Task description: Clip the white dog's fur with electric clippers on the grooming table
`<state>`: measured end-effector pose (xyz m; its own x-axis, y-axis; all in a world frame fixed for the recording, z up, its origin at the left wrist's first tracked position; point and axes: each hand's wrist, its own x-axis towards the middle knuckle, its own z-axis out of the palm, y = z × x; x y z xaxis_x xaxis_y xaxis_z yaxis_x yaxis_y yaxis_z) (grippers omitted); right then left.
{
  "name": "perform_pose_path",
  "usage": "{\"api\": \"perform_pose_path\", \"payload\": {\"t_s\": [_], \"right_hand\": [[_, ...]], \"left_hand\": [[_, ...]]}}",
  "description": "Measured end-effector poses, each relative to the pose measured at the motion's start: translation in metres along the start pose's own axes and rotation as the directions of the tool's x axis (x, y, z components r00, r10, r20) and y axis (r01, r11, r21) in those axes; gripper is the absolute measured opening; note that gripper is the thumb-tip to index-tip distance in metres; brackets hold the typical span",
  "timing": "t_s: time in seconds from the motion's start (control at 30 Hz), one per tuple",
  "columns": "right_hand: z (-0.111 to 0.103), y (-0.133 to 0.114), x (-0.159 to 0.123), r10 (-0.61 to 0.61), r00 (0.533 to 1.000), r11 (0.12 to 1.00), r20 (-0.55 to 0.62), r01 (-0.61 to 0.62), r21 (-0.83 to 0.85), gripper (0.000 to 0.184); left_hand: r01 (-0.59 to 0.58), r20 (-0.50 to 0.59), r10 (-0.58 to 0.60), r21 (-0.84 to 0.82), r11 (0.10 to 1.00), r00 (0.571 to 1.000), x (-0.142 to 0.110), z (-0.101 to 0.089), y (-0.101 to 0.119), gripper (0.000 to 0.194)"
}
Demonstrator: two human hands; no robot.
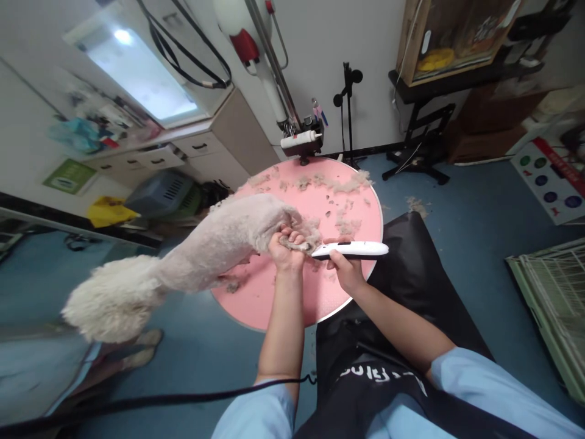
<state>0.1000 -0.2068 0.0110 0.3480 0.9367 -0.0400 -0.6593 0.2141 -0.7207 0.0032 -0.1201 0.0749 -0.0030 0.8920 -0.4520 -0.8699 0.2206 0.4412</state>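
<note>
A white dog with a closely shorn body and a fluffy head stands on the round pink grooming table, its head out past the left edge. My left hand is closed around one of its paws at the hind end. In my right hand is a white-and-black hair clipper, held level with its tip pointing left at the paw. The tip is against or very close to the paw's fur; I cannot tell which.
Clipped fur lies scattered over the table. Behind it stands a post with a tool holder. Another person's feet are at lower left. A wire cage stands at right. A black cord crosses the foreground.
</note>
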Motion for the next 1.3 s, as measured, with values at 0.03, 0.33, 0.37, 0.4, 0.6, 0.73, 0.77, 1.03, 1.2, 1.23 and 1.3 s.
{"api": "perform_pose_path", "payload": {"t_s": [0.03,0.33,0.37,0.4,0.6,0.73,0.77,1.03,1.2,1.23,1.3], "right_hand": [[0.001,-0.001,0.0,-0.004,1.0,1.0,0.003,0.004,-0.017,0.045],[0.004,0.0,-0.01,-0.051,0.999,0.992,0.017,0.053,-0.119,0.046],[0.003,0.001,-0.012,-0.056,0.998,0.993,0.025,0.059,-0.107,0.048],[0.003,0.003,-0.015,-0.058,0.997,0.994,0.04,0.062,-0.085,0.052],[-0.003,0.004,-0.018,-0.069,0.983,0.998,0.168,0.068,0.009,0.066],[-0.009,-0.005,0.002,-0.103,0.994,0.994,-0.018,0.103,-0.021,0.048],[-0.009,-0.007,0.007,-0.08,0.996,0.996,-0.029,0.079,-0.035,0.044],[-0.006,-0.007,0.03,0.186,0.98,0.975,0.077,-0.194,0.113,0.039],[-0.014,0.002,0.035,0.439,0.871,0.838,0.22,-0.486,0.249,0.03],[-0.016,0.005,0.034,0.466,0.853,0.805,0.233,-0.519,0.288,0.029],[-0.021,0.013,0.03,0.502,0.827,0.751,0.253,-0.562,0.346,0.03]], "left_hand": [[-0.003,-0.01,0.003,0.007,1.0,1.0,0.0,0.001,0.0,0.017],[-0.062,0.054,0.057,0.094,0.994,0.997,0.005,-0.005,-0.005,0.012],[-0.067,0.062,0.062,0.091,0.994,0.996,0.006,-0.005,-0.005,0.012],[-0.069,0.065,0.064,0.082,0.994,0.996,0.006,-0.004,-0.004,0.012],[-0.039,-0.031,0.038,-0.01,0.999,0.999,0.005,0.006,0.002,0.016],[-0.018,-0.036,0.018,-0.004,1.0,0.999,0.004,0.005,0.006,0.015],[-0.014,-0.023,0.014,0.006,1.0,1.0,0.004,0.003,0.006,0.015],[0.04,0.022,-0.041,0.034,0.999,0.999,0.001,-0.003,0.008,0.015],[0.034,0.075,-0.039,0.063,0.997,0.996,0.001,-0.002,0.008,0.013],[0.039,0.072,-0.043,0.058,0.998,0.996,0.002,-0.002,0.007,0.014],[0.053,0.062,-0.056,0.053,0.997,0.997,0.002,-0.002,0.007,0.014]]}}
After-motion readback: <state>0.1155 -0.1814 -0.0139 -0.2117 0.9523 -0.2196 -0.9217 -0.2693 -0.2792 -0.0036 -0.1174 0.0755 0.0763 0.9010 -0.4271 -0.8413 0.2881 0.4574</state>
